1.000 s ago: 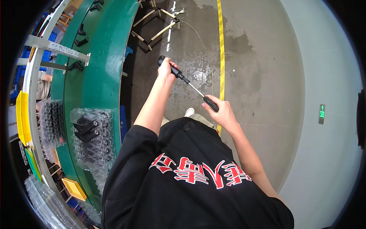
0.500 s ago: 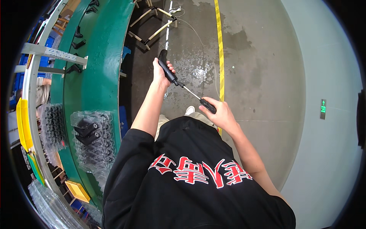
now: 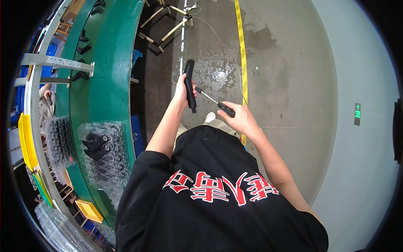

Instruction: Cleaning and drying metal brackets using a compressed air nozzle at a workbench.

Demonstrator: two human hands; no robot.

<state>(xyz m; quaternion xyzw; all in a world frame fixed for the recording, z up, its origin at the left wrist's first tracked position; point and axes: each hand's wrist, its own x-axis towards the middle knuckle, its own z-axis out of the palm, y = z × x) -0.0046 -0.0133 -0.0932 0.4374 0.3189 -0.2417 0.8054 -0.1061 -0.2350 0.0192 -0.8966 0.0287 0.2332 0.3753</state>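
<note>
My left hand (image 3: pixel 180 91) is closed round a long, slightly bent black handle-shaped part (image 3: pixel 190 86), held nearly upright over the floor. A narrow stub ends the part at the bottom. In my right hand (image 3: pixel 242 121) is a screwdriver-like tool (image 3: pixel 226 110) with a black grip and a thin metal shaft. Its shaft slants up and left, ending in a dark tip beside my left fingers. Whether that tip touches the part I cannot tell; the part's lower stub stands apart from it.
A green workbench (image 3: pixel 111 75) runs along my left, bearing clear plastic trays (image 3: pixel 105 155) with black parts. Yellow bins (image 3: pixel 89 211) sit beyond. A pipe frame (image 3: pixel 172 34) stands ahead on the wet floor. A yellow striped line (image 3: pixel 242 54) and pale wall lie right.
The black part has turned more upright, its lower end swinging down and away from the tool. The tool's tip has shifted from that end to beside my left fingers; my right hand moved slightly up.
</note>
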